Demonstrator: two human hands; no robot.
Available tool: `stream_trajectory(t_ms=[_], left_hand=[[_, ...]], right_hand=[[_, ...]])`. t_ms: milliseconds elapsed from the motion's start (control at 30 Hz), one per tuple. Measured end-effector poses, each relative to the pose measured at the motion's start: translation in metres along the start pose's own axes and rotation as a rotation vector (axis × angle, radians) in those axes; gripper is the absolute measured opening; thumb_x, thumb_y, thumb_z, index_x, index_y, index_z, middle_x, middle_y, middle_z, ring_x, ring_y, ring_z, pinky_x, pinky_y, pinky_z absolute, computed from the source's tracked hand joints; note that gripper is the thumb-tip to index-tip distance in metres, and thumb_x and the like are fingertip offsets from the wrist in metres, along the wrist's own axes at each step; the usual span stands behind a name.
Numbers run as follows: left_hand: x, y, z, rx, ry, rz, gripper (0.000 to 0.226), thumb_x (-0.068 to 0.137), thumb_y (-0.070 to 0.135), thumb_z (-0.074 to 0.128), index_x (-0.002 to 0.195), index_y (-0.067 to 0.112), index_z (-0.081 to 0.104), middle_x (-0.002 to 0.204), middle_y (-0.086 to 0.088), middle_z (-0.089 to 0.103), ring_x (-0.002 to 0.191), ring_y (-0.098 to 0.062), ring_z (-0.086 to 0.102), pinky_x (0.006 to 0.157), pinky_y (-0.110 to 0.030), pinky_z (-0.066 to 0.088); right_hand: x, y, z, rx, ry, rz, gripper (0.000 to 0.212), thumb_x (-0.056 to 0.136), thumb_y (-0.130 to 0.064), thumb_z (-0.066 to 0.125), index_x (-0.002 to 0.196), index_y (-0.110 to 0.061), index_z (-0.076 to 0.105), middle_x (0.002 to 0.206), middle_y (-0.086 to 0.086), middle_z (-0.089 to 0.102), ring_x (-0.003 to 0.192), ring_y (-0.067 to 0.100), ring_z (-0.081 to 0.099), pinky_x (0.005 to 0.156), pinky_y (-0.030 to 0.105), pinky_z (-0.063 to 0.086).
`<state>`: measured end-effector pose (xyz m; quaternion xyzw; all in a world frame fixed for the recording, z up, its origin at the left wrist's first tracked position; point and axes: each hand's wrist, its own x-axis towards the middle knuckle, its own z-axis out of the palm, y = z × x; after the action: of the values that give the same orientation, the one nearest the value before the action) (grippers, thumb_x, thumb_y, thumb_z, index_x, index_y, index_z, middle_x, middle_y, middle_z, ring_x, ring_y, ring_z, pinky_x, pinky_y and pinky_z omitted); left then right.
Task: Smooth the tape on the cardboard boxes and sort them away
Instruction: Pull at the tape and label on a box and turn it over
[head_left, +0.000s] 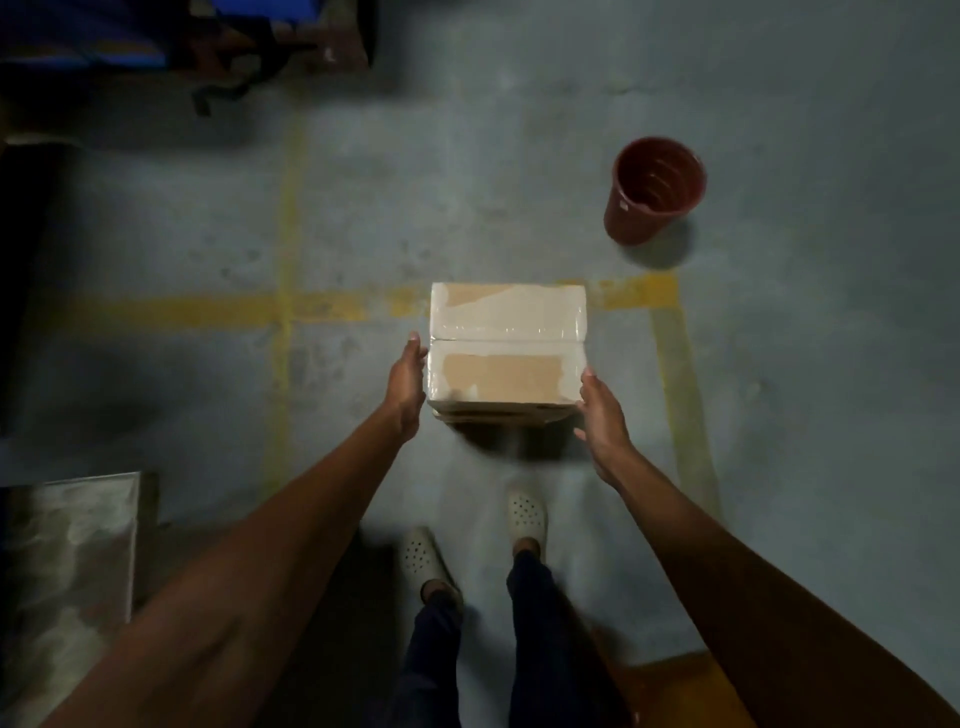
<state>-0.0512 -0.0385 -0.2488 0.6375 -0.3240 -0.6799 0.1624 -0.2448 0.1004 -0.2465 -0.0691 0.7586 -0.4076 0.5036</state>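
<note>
A cardboard box (506, 343) covered in shiny clear tape is held up in front of me, above the grey floor. A seam runs across the middle of its top. My left hand (408, 384) presses flat against the box's left side with its fingers straight. At the near right corner, my right hand (600, 410) presses against the box's right side with the thumb pointing up. The box is carried between the two palms. The fingertips of both hands are partly hidden by the box.
A red-brown bucket (655, 189) stands on the floor at the far right. Yellow floor lines (218, 309) cross under the box. A metal surface (67, 561) is at the near left, an orange object (680, 691) at the near right, and dark clutter (234, 57) at the far left.
</note>
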Motion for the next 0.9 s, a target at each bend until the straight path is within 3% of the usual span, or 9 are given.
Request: stream_trajectory(t_ms=[67,133,233,300,467,600,700,800,900], left_hand=[[0.026,-0.011,0.017,0.002,0.062,-0.039,0.048,0.109,0.04,0.026,0.143,0.011,0.046,0.119,0.004,0.046,0.105,-0.007,0.05,0.088,-0.023,0.037],[0.049,-0.021,0.02,0.057,0.145,-0.034,0.05,0.108,0.044,0.027,0.13,0.011,0.057,0.119,0.003,0.057,0.094,-0.011,0.06,0.086,-0.027,0.045],[0.107,-0.06,0.02,0.219,0.288,-0.053,0.074,0.096,0.061,0.029,0.135,0.002,0.053,0.141,-0.02,0.054,0.126,-0.035,0.053,0.11,-0.047,0.04],[0.126,-0.071,0.023,0.241,0.329,-0.099,0.071,0.101,0.055,0.035,0.146,0.001,0.041,0.151,-0.02,0.042,0.136,-0.037,0.043,0.115,-0.046,0.033],[0.135,-0.065,0.022,0.146,0.307,-0.183,0.06,0.101,0.05,0.04,0.127,0.0,0.061,0.13,-0.018,0.062,0.118,-0.036,0.058,0.101,-0.042,0.045],[0.101,-0.041,0.018,0.151,0.341,-0.072,0.036,0.1,0.034,0.05,0.113,0.005,0.067,0.117,-0.014,0.066,0.106,-0.031,0.06,0.086,-0.037,0.045],[0.066,-0.022,0.019,0.163,0.333,0.069,0.033,0.1,0.033,0.049,0.11,0.008,0.067,0.114,-0.015,0.067,0.101,-0.03,0.06,0.087,-0.04,0.047],[0.027,-0.01,0.015,0.115,0.334,0.178,0.039,0.102,0.033,0.05,0.129,0.007,0.061,0.133,-0.013,0.061,0.121,-0.028,0.056,0.099,-0.037,0.043],[-0.017,-0.006,0.006,0.033,0.419,0.192,0.063,0.101,0.039,0.053,0.154,0.012,0.034,0.156,-0.009,0.04,0.141,-0.024,0.04,0.117,-0.042,0.033]], right_hand=[[0.036,0.009,-0.008,-0.028,0.021,0.034,0.04,0.108,-0.046,0.033,0.136,-0.024,0.051,0.123,-0.002,0.058,0.115,0.019,0.054,0.095,0.037,0.039],[0.063,0.018,-0.016,-0.077,0.043,0.046,0.044,0.109,-0.044,0.029,0.141,-0.02,0.048,0.125,-0.002,0.053,0.116,0.019,0.051,0.098,0.039,0.04],[0.11,0.036,-0.023,-0.13,0.064,0.15,0.055,0.109,-0.046,0.027,0.151,-0.012,0.036,0.143,0.01,0.047,0.121,0.022,0.046,0.103,0.042,0.038],[0.132,0.045,-0.021,-0.114,0.045,0.247,0.06,0.107,-0.051,0.027,0.153,-0.012,0.033,0.153,0.012,0.042,0.135,0.029,0.043,0.11,0.045,0.034],[0.149,0.041,-0.01,0.009,-0.067,0.376,0.055,0.104,-0.047,0.044,0.148,-0.015,0.045,0.14,-0.001,0.053,0.134,0.027,0.046,0.116,0.044,0.03],[0.132,0.004,-0.016,-0.024,-0.048,0.249,0.042,0.097,-0.032,0.06,0.132,-0.009,0.06,0.125,0.003,0.065,0.109,0.022,0.059,0.092,0.033,0.044],[0.11,-0.035,-0.017,-0.159,0.015,0.092,0.041,0.091,-0.039,0.062,0.123,-0.014,0.061,0.116,0.004,0.069,0.098,0.022,0.065,0.075,0.034,0.05],[0.08,-0.068,-0.014,-0.283,0.073,-0.063,0.051,0.085,-0.043,0.062,0.129,-0.018,0.055,0.114,0.002,0.066,0.094,0.019,0.067,0.072,0.031,0.052],[0.049,-0.093,-0.01,-0.334,0.065,-0.165,0.044,0.092,-0.035,0.062,0.132,-0.019,0.051,0.107,-0.008,0.059,0.085,0.008,0.058,0.064,0.01,0.042]])
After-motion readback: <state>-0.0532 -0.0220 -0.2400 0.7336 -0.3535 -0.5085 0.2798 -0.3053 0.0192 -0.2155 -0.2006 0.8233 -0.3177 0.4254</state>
